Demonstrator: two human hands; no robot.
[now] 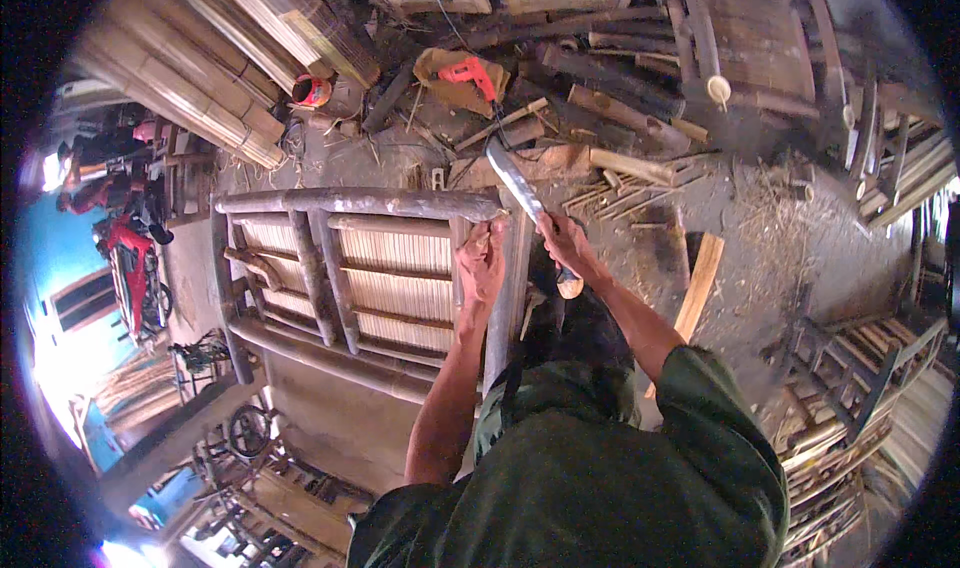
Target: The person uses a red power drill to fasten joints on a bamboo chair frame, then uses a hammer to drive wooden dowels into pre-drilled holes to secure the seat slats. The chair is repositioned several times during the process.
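Note:
My right hand (572, 248) is closed round a machete (515, 180), with the wooden handle end showing below my fist. Its long blade slants up and to the left, past the corner of a bamboo frame (365, 203). My left hand (481, 256) is closed, its fingers curled together beside that corner. Whatever the left fingers hold, if anything, is hidden. The frame has dark round poles and uprights, with panels of pale slats (395, 283) between them.
Beyond the frame, a red power drill (468, 72) lies on brown sacking. Cut bamboo (625, 113) and shavings litter the floor. A red can (312, 91) stands near rolled slat mats (180, 78). A pale plank (700, 283) lies to my right, near a bamboo rack (870, 368).

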